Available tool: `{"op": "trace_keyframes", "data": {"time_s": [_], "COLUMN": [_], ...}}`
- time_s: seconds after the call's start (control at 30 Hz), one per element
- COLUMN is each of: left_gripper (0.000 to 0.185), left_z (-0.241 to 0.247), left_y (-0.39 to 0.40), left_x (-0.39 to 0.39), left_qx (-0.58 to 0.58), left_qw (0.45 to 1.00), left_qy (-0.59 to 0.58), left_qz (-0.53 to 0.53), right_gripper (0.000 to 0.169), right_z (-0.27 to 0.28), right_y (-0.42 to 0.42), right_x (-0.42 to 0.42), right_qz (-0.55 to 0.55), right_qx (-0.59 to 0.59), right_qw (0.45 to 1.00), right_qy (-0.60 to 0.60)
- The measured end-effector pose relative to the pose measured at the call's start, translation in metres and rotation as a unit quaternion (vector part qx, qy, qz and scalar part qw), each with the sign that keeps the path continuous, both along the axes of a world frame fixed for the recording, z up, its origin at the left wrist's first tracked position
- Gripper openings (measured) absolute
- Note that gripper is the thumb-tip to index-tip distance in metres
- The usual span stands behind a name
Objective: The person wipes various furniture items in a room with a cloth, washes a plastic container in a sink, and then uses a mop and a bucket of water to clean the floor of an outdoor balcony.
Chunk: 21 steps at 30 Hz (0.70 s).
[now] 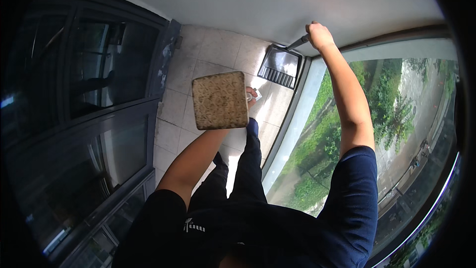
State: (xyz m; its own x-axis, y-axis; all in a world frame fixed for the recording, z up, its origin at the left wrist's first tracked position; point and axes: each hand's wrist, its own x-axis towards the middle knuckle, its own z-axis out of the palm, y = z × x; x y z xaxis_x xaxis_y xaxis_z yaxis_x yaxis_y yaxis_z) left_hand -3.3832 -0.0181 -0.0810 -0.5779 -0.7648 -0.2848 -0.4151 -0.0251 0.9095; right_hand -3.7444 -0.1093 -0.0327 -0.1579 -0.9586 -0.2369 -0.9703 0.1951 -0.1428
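Note:
My right hand (319,36) is closed around the grey handle (298,42) of a dustpan. The dark dustpan (281,61), with a row of teeth along its front, rests in the corner of the tiled floor. A square brown patterned object (220,100), perhaps a cushion or a box, covers my left forearm and much of my left hand. The fingers of my left hand (252,96) show at its right edge, curled by a small white item (258,95). How that hand grips either one is hidden.
Pale floor tiles (219,50) run between dark-framed glass doors (111,63) on the left and a window (316,134) on the right, with greenery outside. A plain wall (241,0) closes the far end. My legs (247,171) stand on the tiles.

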Motion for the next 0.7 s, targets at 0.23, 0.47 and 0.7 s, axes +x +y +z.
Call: {"op": "trace_keyframes", "data": {"time_s": [0.23, 0.47, 0.7], "left_gripper": [0.009, 0.014, 0.029], "left_z": [-0.040, -0.021, -0.014], "left_y": [0.022, 0.016, -0.016], "left_x": [0.033, -0.011, -0.100], "left_qx": [-0.046, 0.023, 0.095], "left_qw": [0.996, 0.986, 0.987], "left_qy": [0.043, -0.139, -0.117], "left_qz": [0.058, 0.088, -0.054], "right_gripper": [0.026, 0.075, 0.032], "right_z": [-0.011, 0.021, 0.064], "right_y": [0.004, 0.043, 0.122], "right_x": [0.005, 0.050, 0.160], "right_qz": [0.005, -0.091, -0.190], "right_qx": [-0.058, -0.163, -0.131], "right_qw": [0.995, 0.980, 0.868], "right_qy": [0.082, 0.074, -0.441]}}
